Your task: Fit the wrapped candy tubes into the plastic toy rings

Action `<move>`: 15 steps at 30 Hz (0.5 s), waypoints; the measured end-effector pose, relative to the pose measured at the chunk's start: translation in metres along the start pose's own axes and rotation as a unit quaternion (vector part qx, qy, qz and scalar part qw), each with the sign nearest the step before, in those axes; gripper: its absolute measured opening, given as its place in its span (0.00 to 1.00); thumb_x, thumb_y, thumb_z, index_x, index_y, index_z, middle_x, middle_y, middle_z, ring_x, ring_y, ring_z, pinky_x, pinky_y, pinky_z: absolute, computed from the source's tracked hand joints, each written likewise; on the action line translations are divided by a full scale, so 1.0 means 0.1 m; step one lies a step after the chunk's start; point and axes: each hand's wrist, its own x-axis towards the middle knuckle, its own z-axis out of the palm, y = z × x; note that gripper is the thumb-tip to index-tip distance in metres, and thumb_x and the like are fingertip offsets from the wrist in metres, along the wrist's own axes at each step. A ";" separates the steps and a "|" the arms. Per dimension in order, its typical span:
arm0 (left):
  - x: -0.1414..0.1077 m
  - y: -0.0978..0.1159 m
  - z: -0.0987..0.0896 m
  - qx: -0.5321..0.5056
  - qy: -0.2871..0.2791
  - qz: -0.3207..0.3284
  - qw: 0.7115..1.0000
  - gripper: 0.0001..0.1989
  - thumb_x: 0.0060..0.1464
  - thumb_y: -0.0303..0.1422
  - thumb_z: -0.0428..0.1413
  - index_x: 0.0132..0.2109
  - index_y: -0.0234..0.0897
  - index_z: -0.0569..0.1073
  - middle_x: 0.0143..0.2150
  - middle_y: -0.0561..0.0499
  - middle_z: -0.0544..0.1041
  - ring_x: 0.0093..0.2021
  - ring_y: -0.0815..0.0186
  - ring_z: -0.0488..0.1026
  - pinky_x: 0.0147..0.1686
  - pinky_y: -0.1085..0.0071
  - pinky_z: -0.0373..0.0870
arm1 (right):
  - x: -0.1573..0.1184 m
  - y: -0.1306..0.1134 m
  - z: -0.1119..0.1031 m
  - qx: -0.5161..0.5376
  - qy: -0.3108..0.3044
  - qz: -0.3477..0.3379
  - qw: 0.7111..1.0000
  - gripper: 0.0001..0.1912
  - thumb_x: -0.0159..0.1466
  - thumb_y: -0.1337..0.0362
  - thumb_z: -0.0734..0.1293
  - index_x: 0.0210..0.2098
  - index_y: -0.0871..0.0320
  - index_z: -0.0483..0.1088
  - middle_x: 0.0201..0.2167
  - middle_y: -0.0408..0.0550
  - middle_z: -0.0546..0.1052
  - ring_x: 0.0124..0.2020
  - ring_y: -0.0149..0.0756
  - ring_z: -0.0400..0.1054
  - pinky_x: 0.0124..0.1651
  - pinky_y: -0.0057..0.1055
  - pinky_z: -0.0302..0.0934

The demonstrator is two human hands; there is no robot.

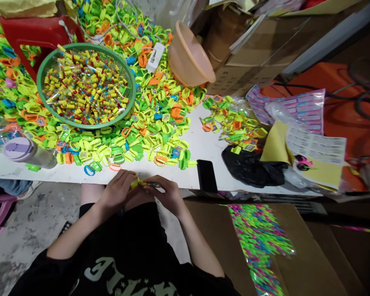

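Observation:
Just over my lap, at the table's front edge, my two hands meet. My left hand is closed on a yellow plastic toy watch. Pinched in the fingers of my right hand is a small candy tube, its yellow end against the watch. My fingers partly cover both pieces. Beyond my hands lies a wide heap of toy watches in yellow, green, orange and blue. A green basket on the heap is full of similar small tubes with yellow and red ends.
A phone lies at the table edge, with a black plastic bag to its right. A lidded bottle lies at left. Behind are a tilted peach bowl, a red stool and a cardboard box. Bagged colourful sticks rest on cardboard.

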 end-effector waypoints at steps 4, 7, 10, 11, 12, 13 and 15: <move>0.02 0.02 0.04 0.028 -0.003 0.036 0.999 0.06 0.61 0.30 0.48 0.39 0.35 0.69 0.36 0.46 0.74 0.39 0.62 0.71 0.39 0.66 0.70 | 0.05 0.00 -0.01 0.015 -0.001 0.025 1.000 0.11 0.62 0.56 0.66 0.38 0.56 0.75 0.30 0.46 0.77 0.27 0.31 0.71 0.32 0.26 0.67; 0.01 -0.01 0.08 0.051 0.012 0.058 0.997 0.06 0.61 0.30 0.48 0.38 0.34 0.69 0.33 0.47 0.74 0.36 0.62 0.70 0.37 0.67 0.70 | 0.08 -0.03 0.02 0.021 -0.001 0.030 0.999 0.11 0.62 0.57 0.66 0.38 0.57 0.74 0.30 0.45 0.77 0.29 0.31 0.71 0.33 0.26 0.67; -0.05 -0.06 0.14 0.071 0.034 0.047 0.996 0.05 0.59 0.29 0.49 0.37 0.35 0.69 0.31 0.47 0.74 0.34 0.62 0.70 0.35 0.66 0.69 | 0.08 -0.04 0.12 0.022 0.007 0.031 0.999 0.11 0.62 0.58 0.66 0.39 0.57 0.74 0.33 0.46 0.78 0.32 0.32 0.72 0.35 0.26 0.66; -0.07 -0.09 0.17 0.074 0.040 0.035 0.996 0.05 0.59 0.29 0.49 0.36 0.35 0.69 0.31 0.47 0.74 0.34 0.62 0.70 0.35 0.66 0.69 | 0.08 -0.03 0.17 0.022 0.008 0.031 0.999 0.11 0.62 0.58 0.65 0.40 0.57 0.74 0.33 0.46 0.78 0.34 0.33 0.72 0.36 0.26 0.66; -0.09 -0.12 0.21 0.073 0.043 0.021 0.996 0.04 0.58 0.29 0.50 0.36 0.35 0.69 0.31 0.47 0.74 0.34 0.61 0.70 0.34 0.65 0.70 | 0.09 -0.02 0.22 0.020 0.009 0.032 0.999 0.11 0.63 0.58 0.65 0.40 0.57 0.74 0.34 0.46 0.78 0.35 0.33 0.72 0.38 0.27 0.66; -0.12 -0.15 0.25 0.069 0.042 0.002 0.997 0.04 0.57 0.30 0.51 0.36 0.35 0.70 0.31 0.46 0.74 0.34 0.60 0.71 0.34 0.65 0.70 | 0.10 0.02 0.25 0.018 0.008 0.036 0.999 0.12 0.63 0.57 0.64 0.40 0.57 0.74 0.35 0.47 0.78 0.35 0.33 0.72 0.39 0.28 0.66; -0.16 -0.24 0.34 0.052 0.023 -0.031 0.998 0.05 0.57 0.31 0.52 0.38 0.35 0.71 0.35 0.45 0.76 0.37 0.58 0.72 0.36 0.62 0.71 | 0.14 0.12 0.22 0.009 -0.013 0.063 0.998 0.13 0.63 0.55 0.64 0.39 0.57 0.74 0.33 0.47 0.78 0.34 0.32 0.72 0.38 0.28 0.66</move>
